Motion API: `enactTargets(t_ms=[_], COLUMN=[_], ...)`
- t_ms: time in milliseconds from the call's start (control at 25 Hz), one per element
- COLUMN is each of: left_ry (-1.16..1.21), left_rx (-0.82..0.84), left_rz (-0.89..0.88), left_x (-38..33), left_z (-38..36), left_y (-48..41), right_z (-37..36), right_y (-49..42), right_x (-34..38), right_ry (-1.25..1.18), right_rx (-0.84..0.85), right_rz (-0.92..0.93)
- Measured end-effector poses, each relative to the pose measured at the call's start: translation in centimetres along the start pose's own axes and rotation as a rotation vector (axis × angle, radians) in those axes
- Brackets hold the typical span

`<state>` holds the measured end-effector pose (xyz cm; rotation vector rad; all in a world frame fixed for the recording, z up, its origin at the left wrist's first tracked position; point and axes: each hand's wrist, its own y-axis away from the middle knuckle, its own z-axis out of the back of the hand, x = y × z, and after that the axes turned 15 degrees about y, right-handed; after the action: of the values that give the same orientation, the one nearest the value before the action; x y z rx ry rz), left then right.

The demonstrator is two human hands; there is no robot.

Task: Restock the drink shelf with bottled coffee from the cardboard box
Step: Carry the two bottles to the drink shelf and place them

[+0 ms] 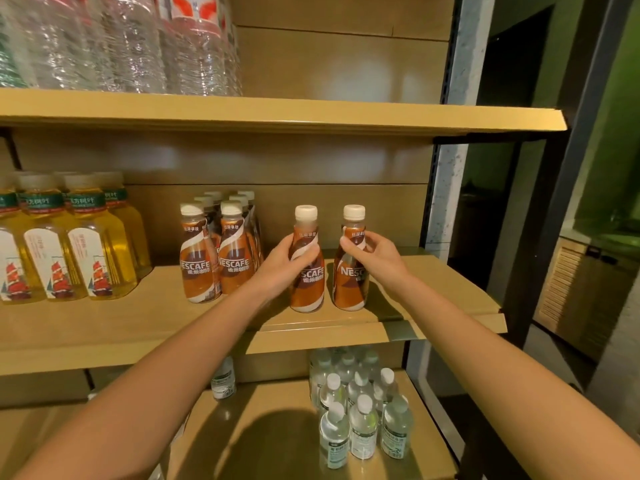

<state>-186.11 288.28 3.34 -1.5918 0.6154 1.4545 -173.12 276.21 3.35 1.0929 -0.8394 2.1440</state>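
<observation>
Two bottles of coffee are held upright on the middle shelf (pixel 138 327), towards its right end, with their bases apparently set on the board. The left bottle (pixel 311 282) is gripped by the left hand (pixel 285 259), whose fingers are curled round the bottle's shoulder from the left side, across the upper part of the brown and white label. The right bottle (pixel 348 289) is grasped by the right hand (pixel 374 252), which reaches in from the right; its fingertips and thumb are closed on the narrow upper part just below the cream cap. The two bottles are placed just beside each other, with a thin gap between them, and both labels are turned to the front. Further left on the same shelf, apart from the held pair, a group of stocked coffee bottles (pixel 214 258) is arranged in two rows running back towards the rear panel. At the left end of that shelf, a cluster of yellow tea bottles (pixel 79 244) with green neck bands and red ship pictures is lined up. On the upper shelf (pixel 277 112), large clear water bottles (pixel 138 46) are packed on the left half. On the lower shelf (pixel 270 427), small clear bottles (pixel 360 403) with white caps are grouped on the right, and a single small bottle (pixel 223 379) is seen further left, partly hidden under the shelf above.
</observation>
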Motion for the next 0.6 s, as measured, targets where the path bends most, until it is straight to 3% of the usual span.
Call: enactTargets(t_ms=[160, 360, 600], left_ry=[-0.346, -0.795, -0.883], left_rx=[-0.04, -0.165, -0.194], left_rz=[0.086, 0.016, 0.059], left_x=[4.0, 7.1, 8.4], left_z=[0.8, 0.3, 0.4], left_y=[2.5, 0.7, -2.8], right_z=[1.3, -1.0, -2.3], right_y=[1.7, 1.6, -1.6], right_x=[-4.1, -6.1, -6.7], right_ry=[0.387, 0.658, 0.781], right_rx=[0.255, 0.135, 0.106], right_rz=[0.014, 0.117, 0.121])
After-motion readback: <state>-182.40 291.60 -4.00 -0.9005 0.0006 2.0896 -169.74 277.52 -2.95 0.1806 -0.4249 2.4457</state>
